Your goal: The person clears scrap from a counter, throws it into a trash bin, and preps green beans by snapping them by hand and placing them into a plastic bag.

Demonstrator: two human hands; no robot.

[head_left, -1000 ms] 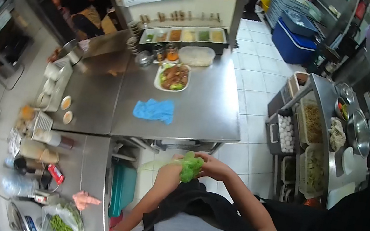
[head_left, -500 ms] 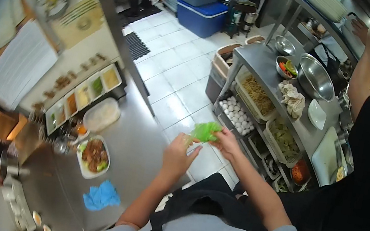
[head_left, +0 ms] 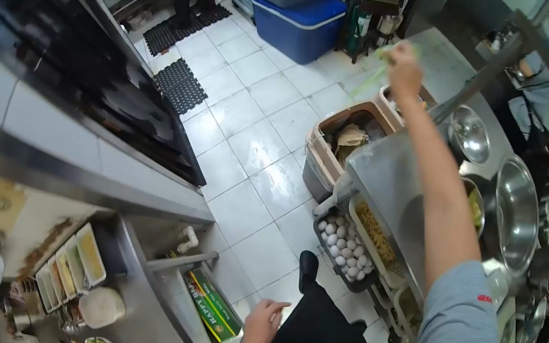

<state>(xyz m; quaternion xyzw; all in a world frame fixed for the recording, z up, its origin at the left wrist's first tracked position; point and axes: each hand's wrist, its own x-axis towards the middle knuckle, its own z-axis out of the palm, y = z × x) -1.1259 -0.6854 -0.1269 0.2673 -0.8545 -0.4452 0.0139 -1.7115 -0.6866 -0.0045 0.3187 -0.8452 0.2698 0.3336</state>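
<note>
- The right hand [head_left: 405,70] is stretched far forward, its fingers closed together on a thin green film [head_left: 372,84], blurred.
- This film trails from the fingers toward the left; a little green shows also at their right side.
- Its lower end appears near the tan-rimmed bin [head_left: 315,133]; the height I cannot tell.
- The left hand [head_left: 261,324] is loosely half open and empty, near the green box [head_left: 211,308].

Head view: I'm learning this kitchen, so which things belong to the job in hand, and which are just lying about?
Likely part of the job:
- right hand, reaching out
- green scrap there, blurred
- perhaps the bins nearby

Apparently just lying about:
- eggs
- blue cooler
- steel bowl
- green box
</note>
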